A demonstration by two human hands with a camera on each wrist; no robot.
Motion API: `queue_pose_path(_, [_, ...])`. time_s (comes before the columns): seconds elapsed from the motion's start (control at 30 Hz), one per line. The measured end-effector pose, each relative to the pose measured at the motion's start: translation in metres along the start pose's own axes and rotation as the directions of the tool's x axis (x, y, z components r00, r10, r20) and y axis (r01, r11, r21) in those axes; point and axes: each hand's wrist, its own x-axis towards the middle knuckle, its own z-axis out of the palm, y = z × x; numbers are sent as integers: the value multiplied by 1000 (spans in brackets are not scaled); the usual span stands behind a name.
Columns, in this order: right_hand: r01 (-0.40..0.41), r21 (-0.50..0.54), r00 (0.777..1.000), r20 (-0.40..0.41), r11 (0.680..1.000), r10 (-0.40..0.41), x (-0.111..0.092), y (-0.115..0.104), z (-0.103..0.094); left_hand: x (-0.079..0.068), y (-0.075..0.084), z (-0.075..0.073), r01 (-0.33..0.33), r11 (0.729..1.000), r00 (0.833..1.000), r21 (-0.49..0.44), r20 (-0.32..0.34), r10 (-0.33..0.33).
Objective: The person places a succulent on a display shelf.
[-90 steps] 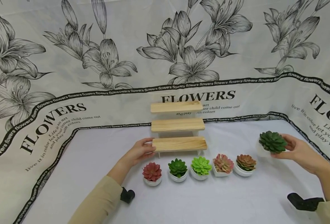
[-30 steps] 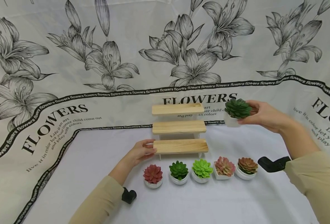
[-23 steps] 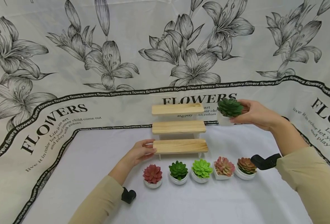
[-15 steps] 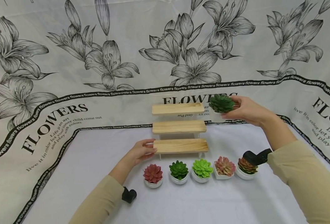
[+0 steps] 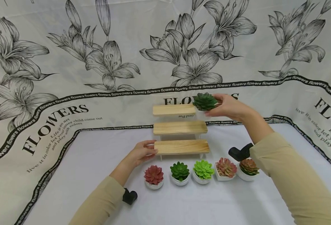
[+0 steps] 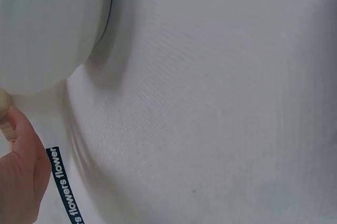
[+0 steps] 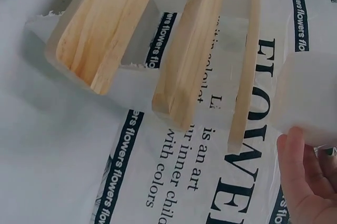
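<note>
On a table, a three-shelf stand is gripped at its lowest shelf's left end by the left hand, bent round it. By the right hand, curled round a pot, a dark green plant is held near the top shelf's right end, apart from it. Five smaller plants are lined up in front.

The right hand pinches, raised (forearm slanting inward); the left hand grips lower down
</note>
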Motion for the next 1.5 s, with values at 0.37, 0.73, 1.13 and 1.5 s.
queue_pose_path(0.37, [10,40,999,-33,999,-8,23,-10,19,3,0,5,24,1000,1000,9,-9,-24])
queue_pose_path(0.73, [-16,140,998,-58,990,25,46,-20,43,5,-2,8,16,1000,1000,8,13,-16])
queue_pose_path(1.13, [-10,136,996,-91,991,23,61,-29,60,5,-3,10,27,1000,1000,3,16,-27])
queue_pose_path(1.5, [10,221,993,-116,975,16,84,-37,79,2,-1,0,21,1000,1000,-9,-3,-21])
